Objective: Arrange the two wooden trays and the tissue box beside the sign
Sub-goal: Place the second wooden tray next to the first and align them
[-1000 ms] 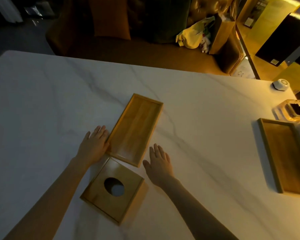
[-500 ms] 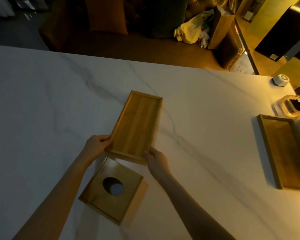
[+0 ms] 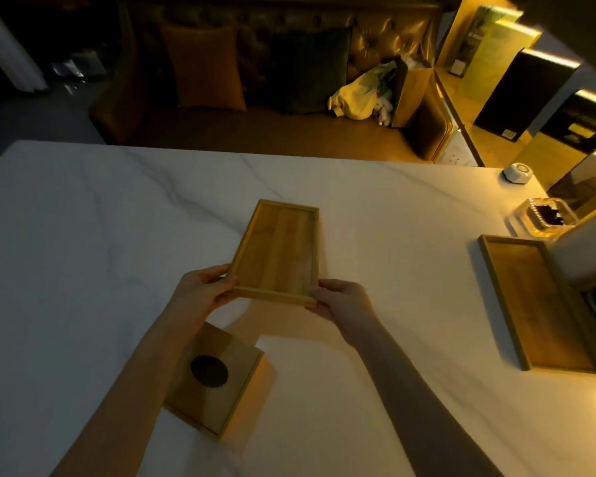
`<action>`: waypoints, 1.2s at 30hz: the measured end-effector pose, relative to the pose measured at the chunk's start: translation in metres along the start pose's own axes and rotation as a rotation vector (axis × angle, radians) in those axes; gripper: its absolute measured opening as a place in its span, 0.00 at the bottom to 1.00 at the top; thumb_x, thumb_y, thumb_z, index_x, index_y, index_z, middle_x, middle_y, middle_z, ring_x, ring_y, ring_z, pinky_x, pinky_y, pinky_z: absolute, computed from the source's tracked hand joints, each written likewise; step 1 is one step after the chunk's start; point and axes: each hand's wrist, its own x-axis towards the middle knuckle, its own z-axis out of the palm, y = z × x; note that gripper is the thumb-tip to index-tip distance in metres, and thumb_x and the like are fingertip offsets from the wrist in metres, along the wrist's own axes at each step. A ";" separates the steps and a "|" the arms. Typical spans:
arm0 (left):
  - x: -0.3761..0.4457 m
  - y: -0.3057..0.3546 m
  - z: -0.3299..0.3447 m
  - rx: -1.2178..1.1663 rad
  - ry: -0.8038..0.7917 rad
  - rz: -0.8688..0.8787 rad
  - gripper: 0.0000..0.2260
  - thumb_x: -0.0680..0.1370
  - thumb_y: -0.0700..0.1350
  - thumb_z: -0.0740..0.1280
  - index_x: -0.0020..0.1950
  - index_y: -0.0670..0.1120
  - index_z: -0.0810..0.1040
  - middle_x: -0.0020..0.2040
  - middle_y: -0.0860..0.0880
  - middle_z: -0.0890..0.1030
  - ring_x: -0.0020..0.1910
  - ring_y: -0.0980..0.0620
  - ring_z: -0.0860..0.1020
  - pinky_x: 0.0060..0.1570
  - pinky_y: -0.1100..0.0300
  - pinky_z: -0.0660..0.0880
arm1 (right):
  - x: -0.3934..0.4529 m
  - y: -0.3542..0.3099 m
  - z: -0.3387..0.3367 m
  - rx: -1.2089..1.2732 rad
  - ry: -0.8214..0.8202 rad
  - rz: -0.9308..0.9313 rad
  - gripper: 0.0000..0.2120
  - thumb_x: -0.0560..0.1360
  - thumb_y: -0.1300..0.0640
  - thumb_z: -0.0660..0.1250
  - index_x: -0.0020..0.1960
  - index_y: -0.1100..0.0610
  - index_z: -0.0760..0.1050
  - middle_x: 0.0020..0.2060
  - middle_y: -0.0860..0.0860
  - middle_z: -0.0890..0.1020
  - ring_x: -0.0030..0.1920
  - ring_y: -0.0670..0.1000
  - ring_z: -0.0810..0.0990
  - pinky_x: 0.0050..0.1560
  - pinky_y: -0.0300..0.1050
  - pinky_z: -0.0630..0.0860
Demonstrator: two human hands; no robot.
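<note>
A long wooden tray (image 3: 279,251) is held above the white marble table (image 3: 83,242), its shadow falling on the surface below. My left hand (image 3: 205,287) grips its near left corner and my right hand (image 3: 341,301) grips its near right corner. A square wooden tissue box (image 3: 217,383) with a round hole in its top lies on the table under my left forearm. A second wooden tray (image 3: 537,304) lies flat at the right edge. Beside it, a pale slanted panel (image 3: 585,249), possibly the sign, covers part of that tray's far right side.
A glass dish with dark contents (image 3: 547,215) and a small white round device (image 3: 518,172) stand at the table's far right corner. Beyond the far edge is a leather bench with cushions (image 3: 203,63) and bags (image 3: 358,94).
Both hands went from lying flat beside the middle tray to gripping its near corners. The tray has come up off the table and turned straighter.
</note>
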 end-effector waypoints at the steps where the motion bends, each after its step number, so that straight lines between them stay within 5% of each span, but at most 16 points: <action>1: -0.005 0.002 0.008 -0.021 0.004 0.014 0.15 0.74 0.35 0.62 0.61 0.37 0.71 0.48 0.44 0.81 0.44 0.53 0.81 0.42 0.65 0.80 | -0.005 -0.003 -0.008 -0.022 -0.004 -0.023 0.10 0.71 0.68 0.66 0.53 0.67 0.73 0.40 0.58 0.80 0.43 0.56 0.80 0.36 0.38 0.81; 5: -0.025 0.011 0.044 -0.068 -0.041 0.062 0.16 0.74 0.34 0.62 0.62 0.38 0.70 0.48 0.44 0.81 0.42 0.54 0.82 0.40 0.66 0.80 | -0.023 -0.015 -0.045 -0.060 -0.006 -0.113 0.18 0.71 0.67 0.67 0.60 0.68 0.70 0.47 0.59 0.80 0.46 0.54 0.81 0.42 0.41 0.82; 16: -0.054 -0.005 0.163 -0.119 -0.118 0.103 0.17 0.74 0.33 0.62 0.63 0.39 0.70 0.52 0.43 0.80 0.47 0.51 0.81 0.43 0.62 0.81 | -0.070 -0.027 -0.159 -0.200 0.138 -0.284 0.19 0.73 0.66 0.66 0.63 0.63 0.70 0.42 0.45 0.79 0.43 0.44 0.79 0.38 0.34 0.80; 22: -0.056 -0.027 0.237 -0.043 -0.150 0.098 0.17 0.74 0.36 0.63 0.63 0.41 0.71 0.53 0.46 0.80 0.51 0.47 0.80 0.46 0.60 0.79 | -0.075 -0.026 -0.234 -0.258 0.230 -0.267 0.18 0.74 0.65 0.65 0.63 0.62 0.71 0.51 0.54 0.80 0.50 0.52 0.79 0.52 0.49 0.78; 32: -0.049 -0.055 0.291 0.074 -0.108 0.069 0.15 0.76 0.37 0.61 0.62 0.42 0.72 0.50 0.51 0.79 0.50 0.49 0.78 0.56 0.49 0.74 | -0.058 -0.010 -0.286 -0.270 0.249 -0.180 0.13 0.74 0.65 0.63 0.58 0.63 0.75 0.44 0.51 0.81 0.45 0.49 0.81 0.46 0.40 0.79; 36: -0.042 -0.067 0.304 0.093 -0.071 0.020 0.14 0.75 0.37 0.61 0.61 0.43 0.73 0.49 0.51 0.80 0.49 0.50 0.79 0.57 0.48 0.74 | -0.046 -0.005 -0.300 -0.287 0.255 -0.133 0.13 0.74 0.65 0.64 0.59 0.64 0.74 0.45 0.54 0.80 0.45 0.51 0.80 0.49 0.44 0.79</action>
